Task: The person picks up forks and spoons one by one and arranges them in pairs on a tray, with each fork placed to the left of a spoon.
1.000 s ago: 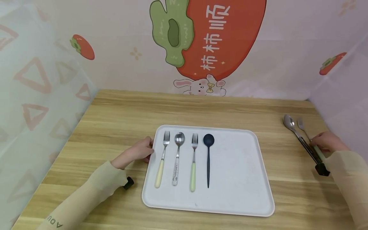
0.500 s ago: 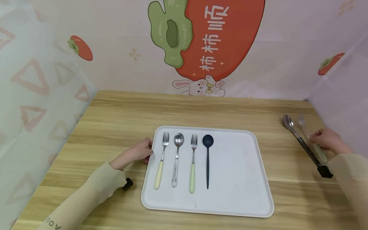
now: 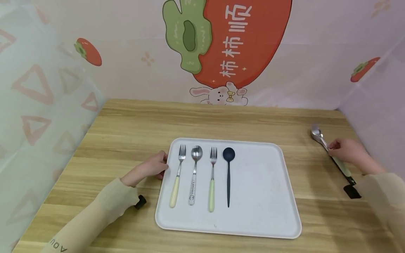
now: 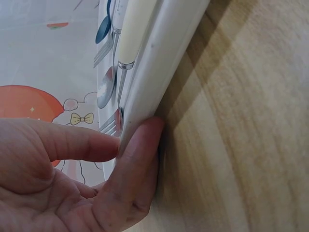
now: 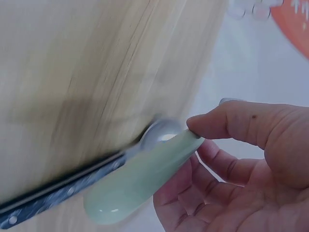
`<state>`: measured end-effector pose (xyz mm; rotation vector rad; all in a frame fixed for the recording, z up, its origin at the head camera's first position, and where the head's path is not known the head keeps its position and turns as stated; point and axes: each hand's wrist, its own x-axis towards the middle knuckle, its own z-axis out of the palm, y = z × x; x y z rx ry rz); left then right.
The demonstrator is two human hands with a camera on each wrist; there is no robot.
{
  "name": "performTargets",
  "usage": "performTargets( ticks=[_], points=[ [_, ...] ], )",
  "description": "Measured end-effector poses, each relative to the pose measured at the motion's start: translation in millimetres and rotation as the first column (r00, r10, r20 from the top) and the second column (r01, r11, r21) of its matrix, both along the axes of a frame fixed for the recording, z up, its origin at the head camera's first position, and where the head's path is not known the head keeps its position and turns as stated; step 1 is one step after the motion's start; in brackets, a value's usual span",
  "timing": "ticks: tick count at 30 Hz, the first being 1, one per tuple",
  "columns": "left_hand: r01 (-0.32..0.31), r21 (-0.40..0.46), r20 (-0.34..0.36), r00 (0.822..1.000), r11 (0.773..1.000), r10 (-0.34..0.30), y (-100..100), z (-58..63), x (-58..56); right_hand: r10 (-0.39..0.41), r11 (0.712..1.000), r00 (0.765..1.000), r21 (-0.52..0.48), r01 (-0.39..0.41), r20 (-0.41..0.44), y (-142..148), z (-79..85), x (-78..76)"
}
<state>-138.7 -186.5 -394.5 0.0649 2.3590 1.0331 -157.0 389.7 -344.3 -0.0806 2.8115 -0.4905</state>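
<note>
At the right side of the table, my right hand [image 3: 349, 153] pinches a fork with a pale green handle [image 5: 140, 181] between thumb and fingers. The fork is held over a metal spoon with a dark handle [image 5: 63, 187] that lies on the table; its tines blur over the spoon's bowl in the head view. My left hand [image 3: 152, 166] grips the left rim of a white tray [image 3: 259, 196], thumb above and fingers beneath. On the tray lie a cream-handled fork [image 3: 175, 191], a spoon with a patterned handle [image 3: 193, 189], a green-handled fork [image 3: 211, 195] and a black spoon [image 3: 229, 154].
The tray sits on a wood-grain table [image 3: 133, 126], with its bare right half beside the black spoon. A printed backdrop [image 3: 126, 70] stands behind the table, and pale sheets hang at the left and right sides.
My right hand has lifted the green-handled fork and moved it left, from beside the dark-handled spoon to over it. The left hand stays at the tray's rim.
</note>
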Motion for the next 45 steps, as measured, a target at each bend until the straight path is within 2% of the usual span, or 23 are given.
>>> performTargets(
  ticks=[8,13,22,27,34,45],
  points=[
    [-0.003,-0.009,-0.005,1.0,1.0,0.003,-0.4,0.8,-0.2,0.062,0.998,0.997,0.0,-0.062,-0.052,-33.4,-0.9,6.3],
    [-0.002,-0.015,-0.004,1.0,1.0,0.002,0.0,1.1,0.6,0.089,0.996,0.996,-0.012,-0.089,-0.025,-48.8,3.2,12.9],
    [-0.006,-0.023,-0.004,1.0,1.0,0.006,1.7,0.9,0.5,0.134,0.991,0.99,0.011,-0.133,-0.051,-70.9,7.0,22.4],
    [-0.007,-0.017,0.0,1.0,1.0,0.007,1.3,0.5,0.1,0.145,0.989,0.988,-0.003,-0.146,-0.059,-81.3,8.2,25.3],
    [-0.01,-0.006,-0.005,1.0,1.0,0.009,0.7,-1.1,-0.8,0.159,0.987,0.987,-0.009,-0.159,-0.023,-92.1,7.7,30.1],
    [-0.015,-0.008,0.009,1.0,1.0,0.015,2.1,0.8,-0.7,0.193,0.981,0.981,-0.018,-0.194,-0.037,-110.5,2.3,37.1]
  ],
)
